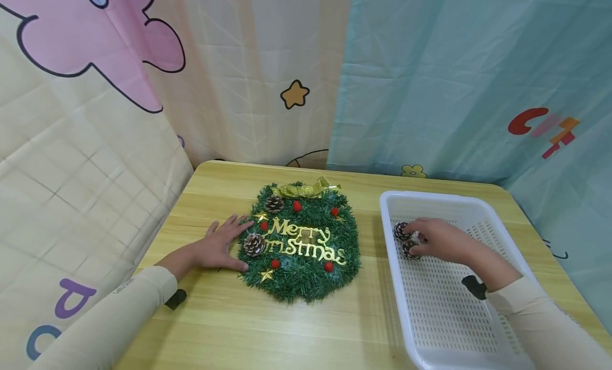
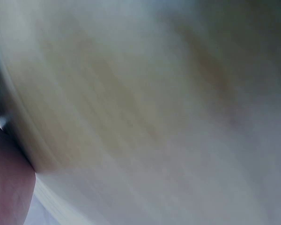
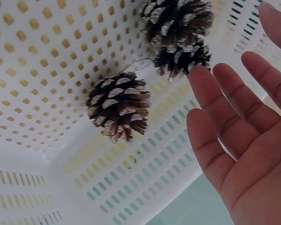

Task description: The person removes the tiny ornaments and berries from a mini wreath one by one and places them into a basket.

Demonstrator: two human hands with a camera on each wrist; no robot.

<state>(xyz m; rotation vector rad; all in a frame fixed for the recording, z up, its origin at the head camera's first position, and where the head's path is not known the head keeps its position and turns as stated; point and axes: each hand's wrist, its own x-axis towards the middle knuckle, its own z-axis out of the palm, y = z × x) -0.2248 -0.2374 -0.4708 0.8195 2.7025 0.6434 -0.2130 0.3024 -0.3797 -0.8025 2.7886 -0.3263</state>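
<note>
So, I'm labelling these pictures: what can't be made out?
Head view: near right corner of the white basket, behind the right sleeve or past the bottom edge.
Head view: parts of its pinecones, behind the right grip.
Left wrist view: dark patch upper right, too blurred to identify.
Right wrist view: top of the uppermost pinecone, past the frame edge.

Your head view looks forward and down; your right-wrist view, close, shares its four-o'clock white slotted plastic basket; left-wrist blurs.
</note>
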